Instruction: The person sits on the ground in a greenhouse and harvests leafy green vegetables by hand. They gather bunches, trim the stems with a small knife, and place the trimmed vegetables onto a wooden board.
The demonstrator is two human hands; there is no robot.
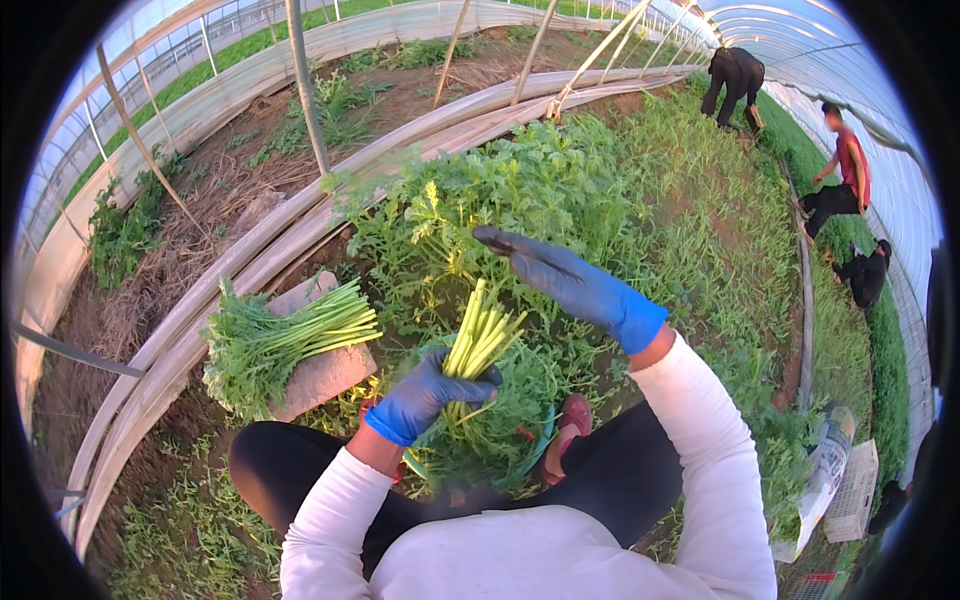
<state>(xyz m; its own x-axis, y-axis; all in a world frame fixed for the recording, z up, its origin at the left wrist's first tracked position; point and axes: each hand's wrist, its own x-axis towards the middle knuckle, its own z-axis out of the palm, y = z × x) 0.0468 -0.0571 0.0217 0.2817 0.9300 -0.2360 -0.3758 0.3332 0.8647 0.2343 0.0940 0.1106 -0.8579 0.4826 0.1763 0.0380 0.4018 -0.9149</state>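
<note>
My left hand point(431, 397), in a blue glove with dark-coated fingers, is wrapped around a bunch of leafy green stalks point(480, 337). The pale cut ends point up and away from me, while the leaves hang below. My right hand point(566, 285), gloved alike, is held flat and empty above and to the right of the stalk ends, apart from them. Beneath the bunch, between my feet, a green basin point(546, 442) holds loose feathery greens point(517, 382). To the left, a pile of similar stalks point(315, 322) lies across a flat slab point(330, 382), leaves towards the left.
Leafy plants point(540, 172) grow ahead of me. A plastic-sheet barrier point(405, 142) with leaning poles point(306, 90) curves along the left. At right are a printed sack point(825, 465) of greens and a white crate point(853, 487). Several people work farther off, one in red point(851, 165).
</note>
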